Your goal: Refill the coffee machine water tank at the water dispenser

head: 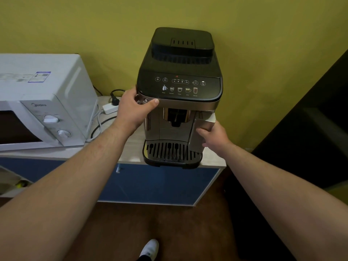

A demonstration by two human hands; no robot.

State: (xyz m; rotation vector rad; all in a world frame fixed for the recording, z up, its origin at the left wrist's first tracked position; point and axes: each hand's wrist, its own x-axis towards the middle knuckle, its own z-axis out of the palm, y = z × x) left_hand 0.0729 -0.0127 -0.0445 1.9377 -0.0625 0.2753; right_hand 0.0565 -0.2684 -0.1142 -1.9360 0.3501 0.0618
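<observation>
Two bare forearms reach forward from the bottom of the frame above a white shoe [150, 248] on the brown floor. The left hand [134, 108] clasps the upper left corner of the black-and-silver coffee machine [178, 87], thumb along its chrome front edge. The right hand [213, 137] grips the silver-fronted water tank [200, 129] at the machine's lower right side; the tank sits tilted slightly outward from the body. The machine stands on a pale wood countertop [131, 147] over blue cabinet doors, beside a white microwave oven [43, 102] and a white power strip [110, 108].
</observation>
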